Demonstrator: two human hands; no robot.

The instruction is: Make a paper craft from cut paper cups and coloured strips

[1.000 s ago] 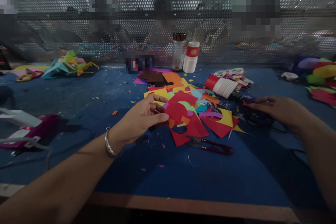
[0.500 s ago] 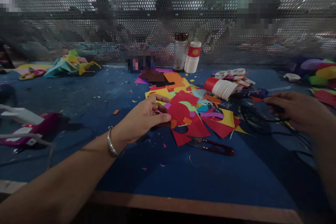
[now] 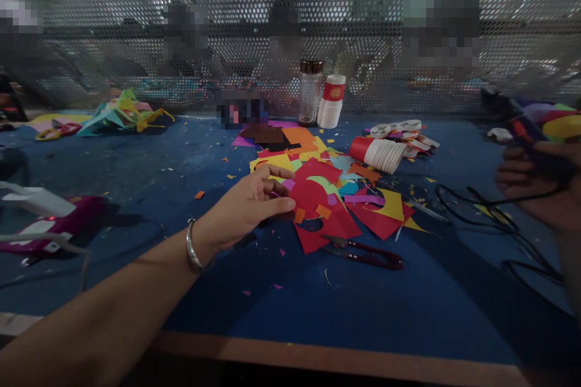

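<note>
My left hand [image 3: 258, 196] pinches the left edge of a red paper circle [image 3: 306, 196], its thumb along the rim. Two small orange scraps [image 3: 322, 211] lie at the circle's lower edge. Under and around it spreads a heap of coloured paper, with a red sheet [image 3: 342, 217] that has a rounded cut-out. My right hand [image 3: 535, 184], at the far right, is wrapped round a dark glue gun [image 3: 540, 154] with an orange trigger, lifted off the table and slightly blurred. Its black cord [image 3: 481, 217] trails over the table. Thread snips [image 3: 372, 254] lie just in front of the paper.
Stacked paper cups [image 3: 379, 154] lie on their side beside rolls of tape [image 3: 399, 128]. A glass bottle [image 3: 308, 97] and more upright cups [image 3: 331, 103] stand by the perforated metal screen [image 3: 254, 66]. At left are a purple power strip [image 3: 68, 227] and yellow-and-red scissors [image 3: 57, 130].
My right hand has taken hold of the glue gun and raised it from beside the lying cups, moving right. Its cord has shifted along. My left hand stays on the red circle.
</note>
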